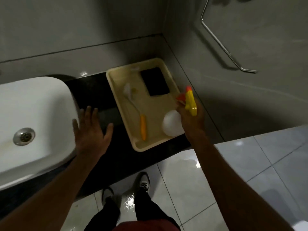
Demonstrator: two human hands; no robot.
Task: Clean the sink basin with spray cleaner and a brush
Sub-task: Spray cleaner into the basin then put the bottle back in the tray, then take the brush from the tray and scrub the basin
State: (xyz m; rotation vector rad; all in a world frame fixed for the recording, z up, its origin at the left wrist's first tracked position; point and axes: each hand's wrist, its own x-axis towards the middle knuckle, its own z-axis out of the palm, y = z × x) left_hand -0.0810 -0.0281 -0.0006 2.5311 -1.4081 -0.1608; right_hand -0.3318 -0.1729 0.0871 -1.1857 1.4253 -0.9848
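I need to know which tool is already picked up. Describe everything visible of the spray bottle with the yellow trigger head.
The white plastic spray bottle with the yellow and orange trigger head is gripped in the right hand at its neck. The yellow head points up and away, its orange nozzle tip at the far end and an orange trigger beside the fingers. The rounded white body shows left of the hand, over the near right corner of the cream plastic tray. Whether it rests on the tray cannot be told; the picture is blurred.
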